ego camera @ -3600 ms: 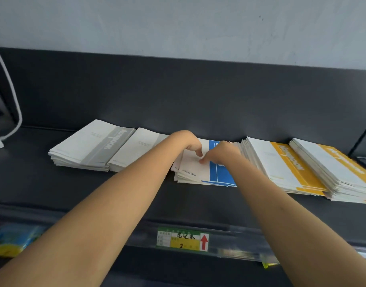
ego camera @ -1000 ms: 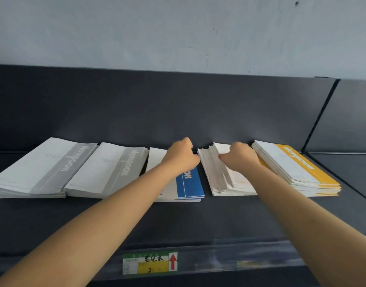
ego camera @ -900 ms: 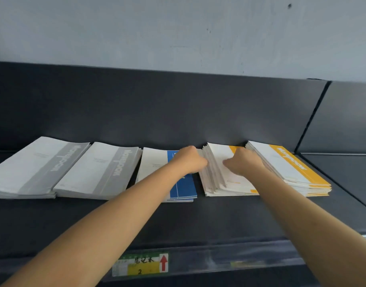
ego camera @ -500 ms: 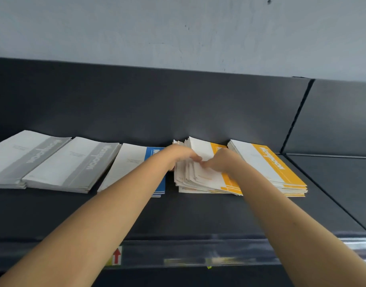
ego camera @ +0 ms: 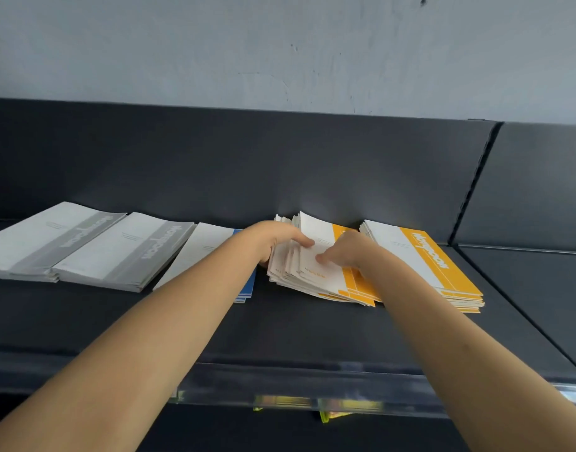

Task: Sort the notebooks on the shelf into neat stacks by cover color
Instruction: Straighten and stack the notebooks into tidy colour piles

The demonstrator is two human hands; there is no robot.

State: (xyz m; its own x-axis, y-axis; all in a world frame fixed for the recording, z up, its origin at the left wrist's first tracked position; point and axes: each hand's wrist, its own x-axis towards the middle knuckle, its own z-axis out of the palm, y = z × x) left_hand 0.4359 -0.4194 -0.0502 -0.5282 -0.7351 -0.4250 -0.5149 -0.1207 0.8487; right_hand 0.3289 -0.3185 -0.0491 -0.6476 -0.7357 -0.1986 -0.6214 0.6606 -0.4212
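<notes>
Five stacks of white notebooks lie in a row on the dark shelf (ego camera: 312,327). Two at the left carry grey bands (ego camera: 48,243) (ego camera: 130,252). A blue-banded stack (ego camera: 208,252) lies partly under my left forearm. Right of it sits a fanned, uneven yellow-banded stack (ego camera: 326,275). My left hand (ego camera: 273,239) grips its left side, thumb on the top cover. My right hand (ego camera: 345,252) holds the top of the same stack, fingers curled on the cover. A neat yellow-banded stack (ego camera: 423,262) lies at the far right.
A dark back panel (ego camera: 280,164) rises right behind the stacks, with a grey wall above. A clear plastic label rail (ego camera: 296,393) runs along the shelf's front edge. A seam (ego camera: 476,181) divides this shelf from another bare one at the right.
Both hands left the blue-banded stack and moved right onto the fanned yellow-banded stack, drawing its spread notebooks closer together. The view has shifted to the right.
</notes>
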